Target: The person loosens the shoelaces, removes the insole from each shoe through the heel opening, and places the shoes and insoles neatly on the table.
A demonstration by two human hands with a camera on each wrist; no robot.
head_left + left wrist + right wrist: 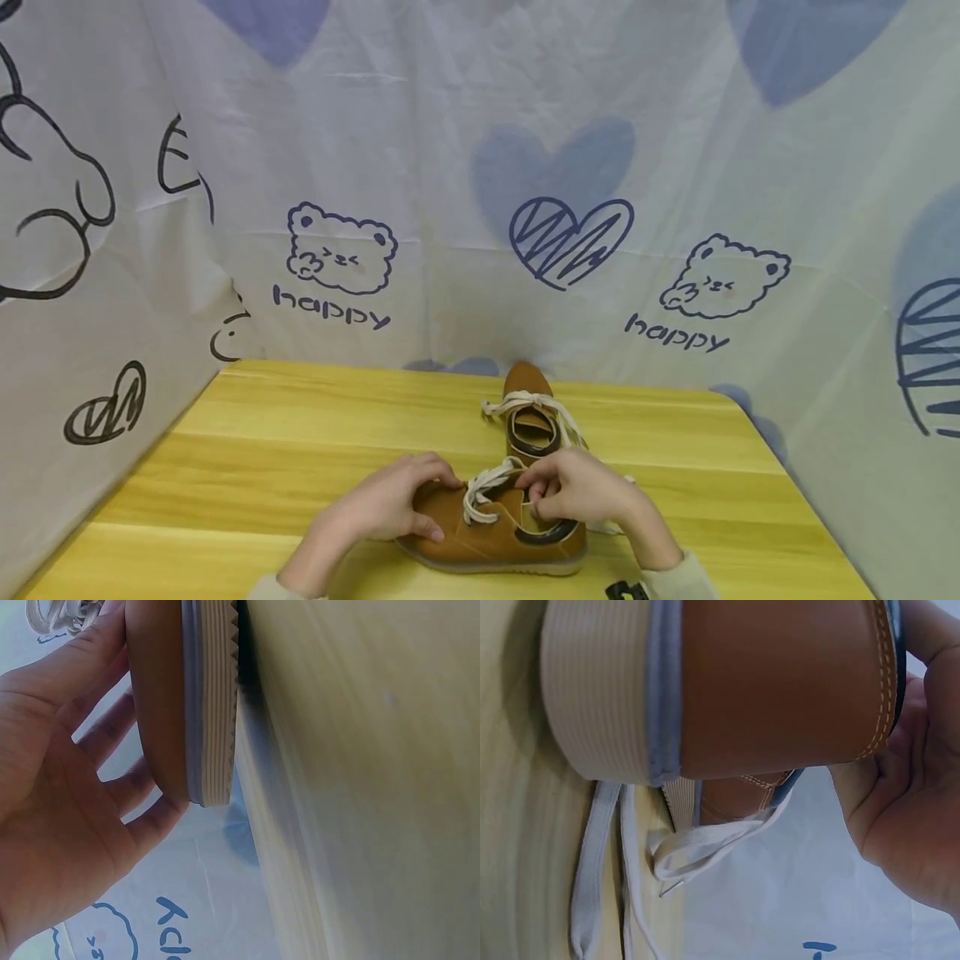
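Observation:
A brown leather shoe (480, 533) with white laces (483, 492) and a pale ridged sole lies sideways on the table, toe to the left. My left hand (390, 504) grips its toe, thumb on the near side and fingers round the far side; the left wrist view shows the hand (75, 757) wrapped about the toe. At the shoe's opening, my right hand (581, 492) has its fingers bent at the tongue and collar, pinching the upper edge there. In the right wrist view, the heel (772, 682) hides those fingertips.
A second brown shoe (527, 380) stands behind the first, toe toward the back wall, its white lace (536, 402) tied over the front. Loose lace ends (592, 877) trail on the yellow wood-grain table (300, 417). A printed cloth (450, 167) hangs behind and at both sides.

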